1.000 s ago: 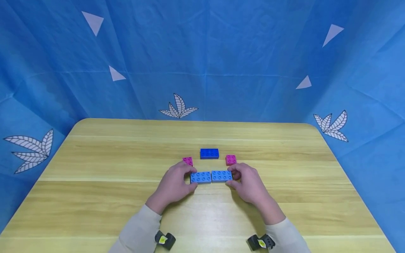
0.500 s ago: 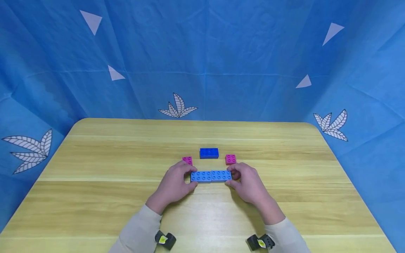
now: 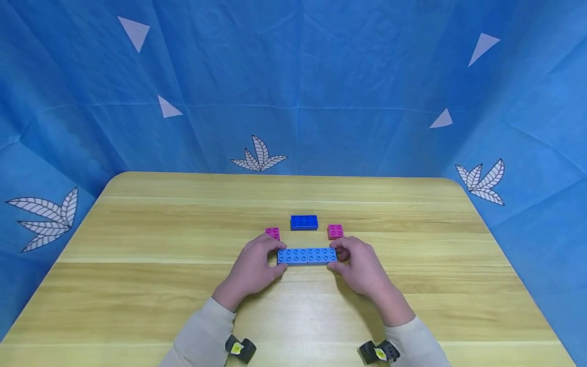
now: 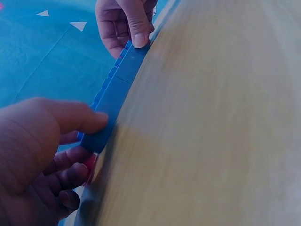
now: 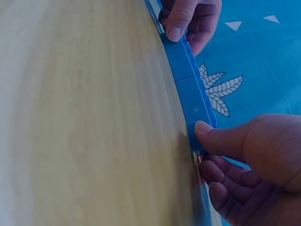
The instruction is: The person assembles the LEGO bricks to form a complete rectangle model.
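Note:
Two light blue bricks lie end to end on the wooden table [image 3: 137,285], touching in one row. My left hand [image 3: 255,269] pinches the left light blue brick [image 3: 292,256] [image 4: 101,123] at its outer end, thumb on the near side. My right hand [image 3: 359,268] pinches the right light blue brick [image 3: 322,255] [image 5: 195,110] at its outer end the same way. In each wrist view the other hand shows at the far end of the row.
Behind the row lie a dark blue brick [image 3: 304,222], a small magenta brick [image 3: 272,233] at the left and another magenta brick [image 3: 335,231] at the right. Blue patterned cloth [image 3: 293,86] hangs behind and beside the table.
The small gap between the two light blue bricks has closed; they now sit flush. Both hands keep their hold at the ends.

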`<move>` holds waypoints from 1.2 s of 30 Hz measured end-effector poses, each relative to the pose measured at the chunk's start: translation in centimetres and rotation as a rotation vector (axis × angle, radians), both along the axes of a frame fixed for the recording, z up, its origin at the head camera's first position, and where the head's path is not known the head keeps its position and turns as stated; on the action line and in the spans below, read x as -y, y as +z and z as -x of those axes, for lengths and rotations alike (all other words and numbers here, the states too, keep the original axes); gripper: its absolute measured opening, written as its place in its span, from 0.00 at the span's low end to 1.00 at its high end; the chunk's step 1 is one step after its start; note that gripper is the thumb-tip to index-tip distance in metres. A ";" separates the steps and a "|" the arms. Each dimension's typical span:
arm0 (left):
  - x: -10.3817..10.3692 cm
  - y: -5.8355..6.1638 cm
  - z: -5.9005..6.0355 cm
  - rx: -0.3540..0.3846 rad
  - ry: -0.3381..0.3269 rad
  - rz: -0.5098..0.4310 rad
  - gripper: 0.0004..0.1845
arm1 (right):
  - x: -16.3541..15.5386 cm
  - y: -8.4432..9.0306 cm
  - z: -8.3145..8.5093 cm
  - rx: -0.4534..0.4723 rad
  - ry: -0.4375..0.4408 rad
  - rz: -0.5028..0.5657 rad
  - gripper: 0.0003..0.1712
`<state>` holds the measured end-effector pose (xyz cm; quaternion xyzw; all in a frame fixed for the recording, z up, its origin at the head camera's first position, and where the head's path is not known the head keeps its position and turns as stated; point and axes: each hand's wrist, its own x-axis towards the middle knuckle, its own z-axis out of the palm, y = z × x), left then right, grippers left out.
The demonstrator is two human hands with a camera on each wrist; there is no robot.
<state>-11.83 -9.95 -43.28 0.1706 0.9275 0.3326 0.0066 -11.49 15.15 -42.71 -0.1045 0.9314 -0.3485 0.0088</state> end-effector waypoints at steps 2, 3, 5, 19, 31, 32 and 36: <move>0.0 -0.1 0.0 -0.003 -0.005 -0.002 0.19 | 0.0 0.0 0.0 0.003 0.004 -0.001 0.23; 0.0 -0.1 0.0 -0.004 -0.008 -0.001 0.19 | 0.0 0.1 0.0 0.007 0.005 -0.001 0.24; 0.1 -0.2 0.1 -0.008 -0.014 0.002 0.19 | -0.1 0.1 0.0 0.008 0.011 -0.001 0.26; 0.3 -0.5 0.1 -0.014 -0.034 0.010 0.19 | -0.7 1.0 0.0 -0.096 0.018 0.000 0.30; 0.3 -0.2 0.1 -0.004 -0.033 0.024 0.19 | -0.1 1.9 2.1 -0.282 0.078 0.127 0.16; 0.3 -0.2 0.1 -0.003 -0.032 0.022 0.19 | 0.0 1.9 2.2 -0.283 0.075 0.131 0.16; 0.2 -0.1 0.1 -0.007 -0.032 0.015 0.18 | 0.3 1.8 3.0 -0.283 0.063 0.116 0.19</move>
